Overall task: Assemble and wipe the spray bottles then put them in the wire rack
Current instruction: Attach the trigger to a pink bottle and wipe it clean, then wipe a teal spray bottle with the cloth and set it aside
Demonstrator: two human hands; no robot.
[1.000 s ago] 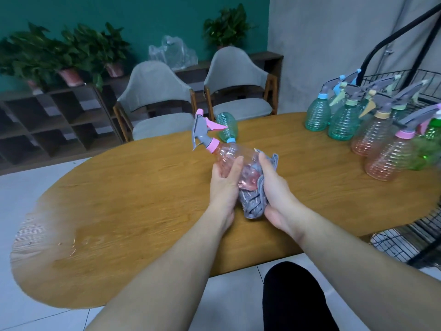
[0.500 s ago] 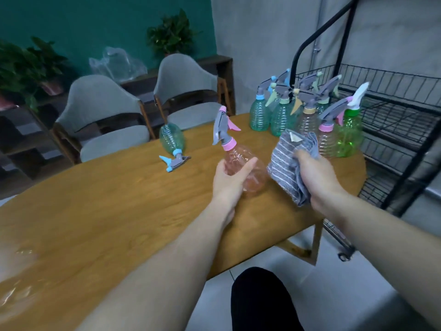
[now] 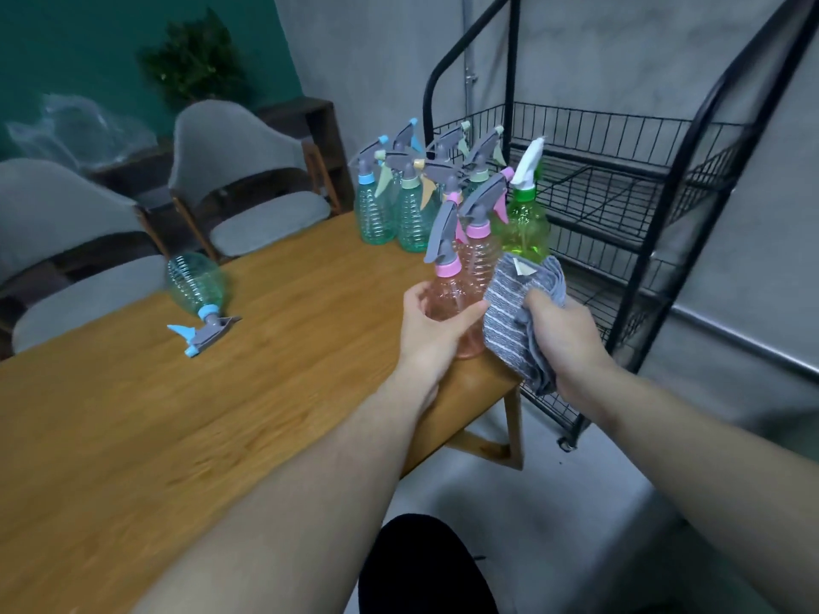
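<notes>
At the desk [image 3: 186, 418] corner beside the wire rack [image 3: 620, 223], the left grip [image 3: 432, 332] grasps the pink spray bottle [image 3: 447, 299] upright while the right grip [image 3: 560, 343] clenches a striped grey cloth [image 3: 509, 312].

Pretty dim indoor light, kinda flat, only soft shadows. Motion blur smears the whole shot, worst on the chairs [image 3: 230, 170] at left. Wide-angle bends the wire rack [image 3: 620, 206] poles near the right edge.
</notes>
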